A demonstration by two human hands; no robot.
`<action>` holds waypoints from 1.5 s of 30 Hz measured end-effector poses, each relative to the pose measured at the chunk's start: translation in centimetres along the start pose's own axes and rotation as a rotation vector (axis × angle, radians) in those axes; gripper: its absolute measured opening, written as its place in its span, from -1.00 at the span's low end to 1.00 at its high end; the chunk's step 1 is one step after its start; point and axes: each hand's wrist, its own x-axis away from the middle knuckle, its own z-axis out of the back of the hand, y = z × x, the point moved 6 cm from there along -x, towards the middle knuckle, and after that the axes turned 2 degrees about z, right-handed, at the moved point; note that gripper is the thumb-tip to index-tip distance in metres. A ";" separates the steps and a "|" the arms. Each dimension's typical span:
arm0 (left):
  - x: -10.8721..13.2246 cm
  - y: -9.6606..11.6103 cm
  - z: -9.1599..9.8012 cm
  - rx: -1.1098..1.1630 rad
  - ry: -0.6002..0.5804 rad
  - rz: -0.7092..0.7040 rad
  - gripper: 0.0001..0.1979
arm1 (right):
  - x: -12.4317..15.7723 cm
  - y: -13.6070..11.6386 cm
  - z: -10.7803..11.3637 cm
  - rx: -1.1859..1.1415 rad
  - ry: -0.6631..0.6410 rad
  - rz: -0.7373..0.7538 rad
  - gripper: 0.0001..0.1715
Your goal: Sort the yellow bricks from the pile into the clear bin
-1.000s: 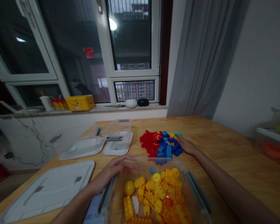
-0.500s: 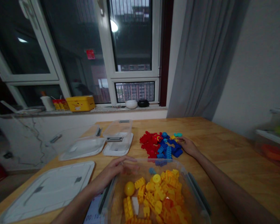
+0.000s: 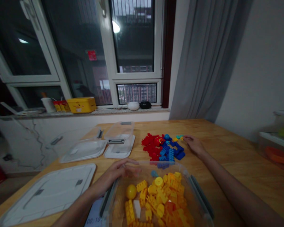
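A clear plastic box [image 3: 118, 201] of yellow building blocks [image 3: 161, 195] stands in front of me. My left hand [image 3: 119, 170] is closed over its far left corner, with fingers showing through the clear wall. Beyond the box, my right hand [image 3: 194, 146] reaches to the far right side of a pile of pieces. Its fingertips are pinched at a small yellow toy piece [image 3: 181, 138], beside a teal piece [image 3: 178, 136]. Red blocks [image 3: 151, 145] and blue blocks [image 3: 171, 153] lie heaped to the left of that hand.
White lids [image 3: 59, 186] lie on the wooden table [image 3: 217, 135] to the left, with clear boxes [image 3: 119, 132] behind. A device with a timer display [image 3: 92, 217] is partly under my left forearm. More filled boxes [image 3: 274, 138] stand at the far right.
My right hand has shifted slightly right and up from the blue blocks, and the small yellow piece at its fingertips sits a little farther back. My left hand and the box stay put.
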 end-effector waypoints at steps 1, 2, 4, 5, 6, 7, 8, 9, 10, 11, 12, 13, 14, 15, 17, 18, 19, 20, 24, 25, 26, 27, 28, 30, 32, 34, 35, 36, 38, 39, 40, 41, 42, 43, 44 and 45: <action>0.0 0.1 -0.1 0.001 -0.004 0.004 -0.63 | -0.1 -0.8 0.3 -0.018 0.016 -0.004 -0.52; 0.0 0.1 -0.1 0.007 -0.005 0.009 -0.63 | -0.3 -1.7 0.7 -0.036 0.029 -0.002 -0.49; 0.0 0.0 -0.2 0.028 -0.010 0.020 -0.63 | -0.5 -3.8 1.3 -0.072 0.043 0.015 -0.47; 0.0 -0.1 -0.2 0.041 -0.010 0.024 -0.63 | -0.7 -5.0 1.6 -0.090 0.046 0.030 -0.46; -0.1 -0.3 -0.1 0.049 -0.010 0.022 -0.63 | -0.7 -6.3 1.8 -0.107 0.044 0.043 -0.45; -0.1 -0.4 -0.1 0.052 -0.008 0.016 -0.63 | -0.7 -7.7 2.0 -0.123 0.042 0.056 -0.44; -0.2 -0.4 0.0 0.048 -0.007 0.006 -0.64 | -0.5 -9.1 2.1 -0.137 0.039 0.067 -0.43; -0.2 -0.5 0.0 0.043 -0.007 -0.006 -0.64 | -0.2 -10.6 2.2 -0.150 0.035 0.076 -0.41; -0.2 -0.5 0.1 0.039 -0.007 -0.018 -0.64 | 0.2 -12.2 2.2 -0.167 0.023 0.093 -0.40; -0.3 -0.6 0.1 0.039 -0.013 -0.025 -0.63 | 0.8 -14.0 2.1 -0.205 0.000 0.118 -0.40; -0.3 -0.6 0.1 0.044 -0.019 -0.025 -0.63 | 1.5 -15.8 1.8 -0.223 -0.041 0.149 -0.40; -0.3 -0.6 0.1 0.048 -0.023 -0.023 -0.62 | 2.4 -17.7 1.6 -0.231 -0.076 0.185 -0.40; -0.2 -0.6 0.0 0.050 -0.025 -0.021 -0.63 | 3.5 -19.5 1.3 -0.237 -0.121 0.225 -0.40; -0.2 -0.6 0.0 0.048 -0.025 -0.019 -0.63 | 4.6 -21.2 1.0 -0.236 -0.165 0.269 -0.41; -0.2 -0.5 0.0 0.042 -0.027 -0.017 -0.64 | 7.1 -24.1 0.3 -0.209 -0.282 0.346 -0.48; -0.2 -0.5 -0.1 0.042 -0.031 -0.015 -0.64 | 8.4 -25.3 -0.1 -0.182 -0.332 0.391 -0.52; -0.2 -0.5 -0.1 0.046 -0.034 -0.010 -0.64 | 9.7 -26.3 -0.5 -0.139 -0.403 0.430 -0.57; -0.2 -0.5 -0.1 0.050 -0.036 -0.004 -0.64 | 10.9 -27.1 -0.9 -0.086 -0.470 0.469 -0.62; 0.0 -0.5 -0.1 0.049 -0.006 0.016 -0.63 | 15.1 -29.0 -2.1 0.095 -0.709 0.567 -0.72; 0.0 -0.4 0.0 0.048 0.002 0.018 -0.62 | 15.8 -29.4 -2.2 0.123 -0.748 0.585 -0.74; 0.1 -0.3 -0.1 0.049 0.002 0.017 -0.62 | 16.4 -29.7 -2.3 0.152 -0.788 0.600 -0.75; 0.1 -0.2 -0.1 0.049 -0.002 0.010 -0.61 | 16.9 -29.8 -2.5 0.179 -0.834 0.611 -0.75; 0.2 0.0 -0.2 0.046 -0.009 -0.001 -0.61 | 17.3 -30.0 -2.7 0.201 -0.881 0.617 -0.76; 0.1 0.2 -0.2 0.032 -0.020 -0.018 -0.62 | 17.6 -30.0 -2.9 0.220 -0.938 0.623 -0.79; 0.0 0.2 -0.2 0.016 -0.016 -0.022 -0.63 | 17.1 -29.9 -2.8 0.213 -0.909 0.617 -0.80; 0.0 0.1 -0.1 0.017 -0.014 -0.018 -0.65 | 16.2 -29.5 -2.6 0.191 -0.839 0.596 -0.79; -0.1 0.1 -0.1 0.021 -0.014 -0.014 -0.66 | 15.7 -29.2 -2.6 0.173 -0.808 0.578 -0.77; 0.0 0.0 -0.1 0.024 -0.017 -0.013 -0.65 | 15.1 -28.8 -2.5 0.152 -0.775 0.557 -0.75; 0.0 0.1 -0.2 0.034 -0.019 -0.014 -0.63 | 13.7 -28.0 -2.2 0.107 -0.688 0.525 -0.70; 0.1 0.1 -0.2 0.032 -0.020 -0.017 -0.62 | 12.7 -27.4 -2.1 0.093 -0.630 0.513 -0.68; 0.1 0.1 -0.2 0.025 -0.018 -0.021 -0.62 | 11.6 -26.7 -1.9 0.084 -0.567 0.506 -0.67; 0.1 0.1 -0.1 0.018 -0.013 -0.024 -0.62 | 10.4 -25.7 -1.8 0.082 -0.497 0.497 -0.65; 0.1 -0.1 0.0 0.014 -0.006 -0.023 -0.63 | 9.0 -24.5 -1.6 0.078 -0.435 0.485 -0.63; 0.0 -0.3 0.0 0.014 -0.004 -0.016 -0.63 | 7.6 -22.9 -1.7 0.076 -0.398 0.457 -0.61; -0.1 -0.5 0.1 0.022 -0.005 -0.008 -0.63 | 6.1 -21.0 -1.7 0.082 -0.361 0.426 -0.58; -0.2 -0.8 0.1 0.037 -0.006 0.001 -0.63 | 4.6 -18.8 -1.7 0.093 -0.308 0.387 -0.56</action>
